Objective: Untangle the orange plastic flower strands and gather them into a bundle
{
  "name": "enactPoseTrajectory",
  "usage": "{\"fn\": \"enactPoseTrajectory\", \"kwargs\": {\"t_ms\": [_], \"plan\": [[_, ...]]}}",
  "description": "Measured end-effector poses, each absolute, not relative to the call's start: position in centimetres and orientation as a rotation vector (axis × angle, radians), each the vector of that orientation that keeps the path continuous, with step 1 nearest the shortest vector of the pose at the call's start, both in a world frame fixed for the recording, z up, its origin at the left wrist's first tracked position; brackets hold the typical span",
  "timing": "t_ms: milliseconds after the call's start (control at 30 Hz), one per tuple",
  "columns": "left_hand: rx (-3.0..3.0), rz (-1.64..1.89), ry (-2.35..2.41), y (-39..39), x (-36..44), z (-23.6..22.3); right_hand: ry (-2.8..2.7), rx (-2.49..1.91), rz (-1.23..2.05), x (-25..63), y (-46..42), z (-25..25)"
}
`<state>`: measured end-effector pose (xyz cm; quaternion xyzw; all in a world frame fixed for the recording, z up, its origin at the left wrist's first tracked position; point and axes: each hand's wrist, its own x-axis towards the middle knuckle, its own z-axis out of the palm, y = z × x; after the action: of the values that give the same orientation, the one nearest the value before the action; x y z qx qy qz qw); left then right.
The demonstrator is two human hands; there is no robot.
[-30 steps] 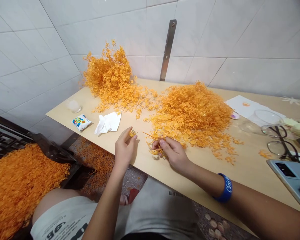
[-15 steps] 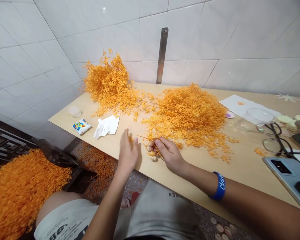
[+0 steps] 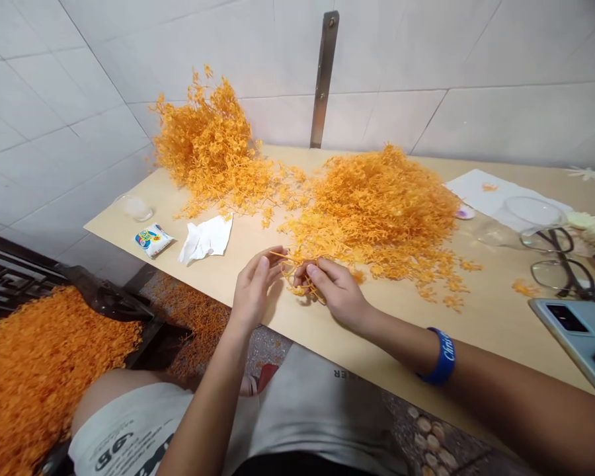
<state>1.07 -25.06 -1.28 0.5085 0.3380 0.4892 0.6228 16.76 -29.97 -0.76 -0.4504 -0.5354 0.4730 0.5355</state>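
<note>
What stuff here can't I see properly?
All in the head view:
Left hand: its own fingers hide whether it holds anything.
Right hand: its curled fingers hide part of the orange stems.
Phone: cut off by the right edge.
Wristband: its last letters curve out of sight.
Packet: its smallest print is too tiny to read.

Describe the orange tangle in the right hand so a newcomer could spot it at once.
On the pale table, find the orange heap nearer the phone. Just in front of it, the right hand pinches the loose orange tangle. Unlike the heap, the tangle is held, with one thin strand reaching toward the left hand.
</note>
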Motion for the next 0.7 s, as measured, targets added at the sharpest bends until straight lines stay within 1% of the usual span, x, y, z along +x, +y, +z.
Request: {"fn": "enactPoseTrajectory", "kwargs": {"t_ms": [100,267,367,567,700], "plan": [[1.319,1.071,0.776,-25.2,0.6,-1.7,-1.351,-1.087,1.196,16.8,-29.8,-0.8],[1.527,1.044,0.727,-25.3,0.3,-1.0,-1.496,-1.190,1.132,16.9,-29.7,-0.8],[1.605,0.984,0.744,-25.4,0.3,-0.5,-1.517,-1.215,1.151,17.0,-29.7,-1.0],[1.583,0.915,0.713,-25.5,0.7,-0.4,-1.412,-1.204,1.385,17.3,-29.8,-2.0],[1.469,0.916,0.730,-25.5,0.9,-0.7,-1.430,-1.299,1.377,17.2,-30.1,-1.9]]}}
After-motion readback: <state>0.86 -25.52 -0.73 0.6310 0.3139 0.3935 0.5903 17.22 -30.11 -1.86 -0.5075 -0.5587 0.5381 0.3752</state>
